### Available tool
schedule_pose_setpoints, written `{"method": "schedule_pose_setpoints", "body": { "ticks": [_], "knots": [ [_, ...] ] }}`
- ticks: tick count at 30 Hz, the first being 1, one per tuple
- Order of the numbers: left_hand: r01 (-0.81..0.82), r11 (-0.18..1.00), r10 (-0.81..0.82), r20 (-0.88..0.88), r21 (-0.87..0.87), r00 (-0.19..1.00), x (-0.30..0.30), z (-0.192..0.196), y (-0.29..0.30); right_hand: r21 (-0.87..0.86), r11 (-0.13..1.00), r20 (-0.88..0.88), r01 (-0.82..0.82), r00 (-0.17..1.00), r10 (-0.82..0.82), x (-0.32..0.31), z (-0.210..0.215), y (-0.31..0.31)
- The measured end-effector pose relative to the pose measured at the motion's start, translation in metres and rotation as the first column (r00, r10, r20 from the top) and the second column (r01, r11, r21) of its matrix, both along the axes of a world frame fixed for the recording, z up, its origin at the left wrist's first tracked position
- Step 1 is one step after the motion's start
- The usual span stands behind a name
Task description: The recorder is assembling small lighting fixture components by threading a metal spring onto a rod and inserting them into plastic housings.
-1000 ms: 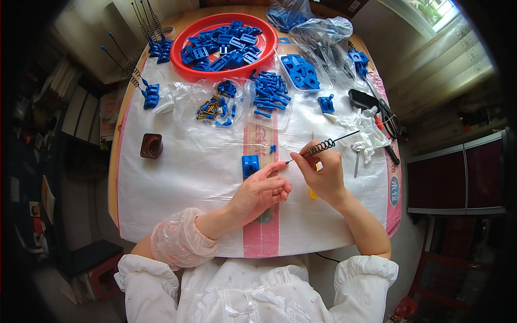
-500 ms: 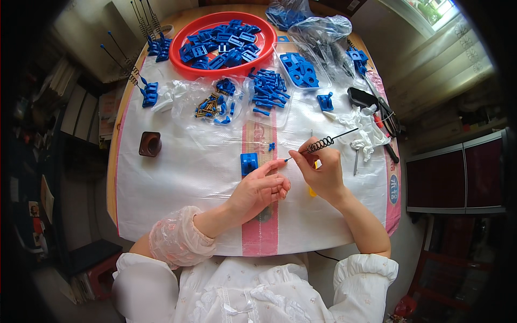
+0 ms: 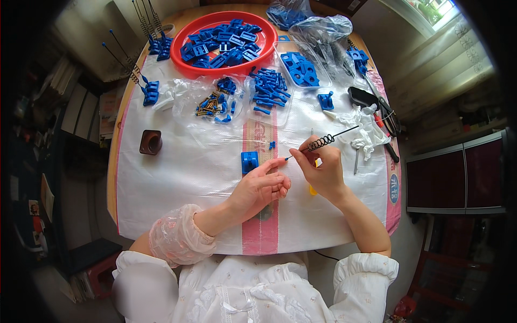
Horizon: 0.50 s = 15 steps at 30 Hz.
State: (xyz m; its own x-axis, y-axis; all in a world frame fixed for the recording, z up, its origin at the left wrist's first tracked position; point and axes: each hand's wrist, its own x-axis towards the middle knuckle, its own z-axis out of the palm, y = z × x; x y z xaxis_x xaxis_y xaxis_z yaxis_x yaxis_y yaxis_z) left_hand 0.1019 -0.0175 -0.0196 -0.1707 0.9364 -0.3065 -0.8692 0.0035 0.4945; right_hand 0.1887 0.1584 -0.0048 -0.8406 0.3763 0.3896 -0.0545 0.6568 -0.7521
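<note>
My right hand (image 3: 322, 168) pinches a thin black rod with a coiled spring (image 3: 321, 142) around it. The rod's far end points up to the right, and a tiny blue tip (image 3: 287, 158) sits at the end by my left hand. My left hand (image 3: 258, 189) is open, its index finger stretched to that tip and the other fingers loosely bent; whether the finger presses on it I cannot tell. Just beyond the left fingers lies a square blue plastic base (image 3: 249, 162) with a raised stem. A few tiny blue pieces (image 3: 272, 145) rest nearby. Something yellow (image 3: 313, 190) is partly hidden behind my right hand.
At the back stand a red tray (image 3: 177, 56) of blue parts and a clear box (image 3: 328, 81) of flat blue plates. A plastic bag (image 3: 186, 116) holds brass-coloured and blue pieces. A brown cup-like block (image 3: 151, 142) is at left; pliers (image 3: 389, 116) lie at right.
</note>
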Motion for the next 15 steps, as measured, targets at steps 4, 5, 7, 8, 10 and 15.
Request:
{"method": "schedule_pose_setpoints", "body": {
  "ticks": [4,5,7,8,10,15],
  "knots": [
    [0.0,1.0,0.0,0.001,0.002,1.0,-0.0002,-0.0003,0.0003,-0.007,1.0,-0.003,-0.005,1.0,0.005,-0.0003,0.0,0.0],
    [-0.001,1.0,0.001,0.001,0.001,1.0,-0.0001,-0.0001,0.0002,-0.007,1.0,-0.002,-0.005,1.0,0.005,-0.0003,0.0002,0.0],
    [0.0,1.0,0.0,0.003,-0.001,1.0,0.0001,0.0003,0.0003,-0.008,1.0,0.004,-0.004,1.0,0.004,0.0002,0.0011,0.0001],
    [0.001,1.0,-0.001,0.004,-0.001,1.0,0.0001,0.0002,0.0005,-0.005,1.0,0.002,-0.001,1.0,0.001,0.0003,0.0018,-0.0001],
    [0.001,1.0,-0.001,0.005,-0.001,1.0,0.0,-0.0006,0.0004,-0.001,1.0,-0.003,0.0,1.0,0.0,0.0,0.0026,-0.001],
    [0.0,1.0,0.0,0.005,0.002,1.0,-0.0001,-0.0012,0.0002,-0.005,1.0,-0.008,0.001,1.0,-0.001,-0.0001,0.001,-0.0008]
  ]
}}
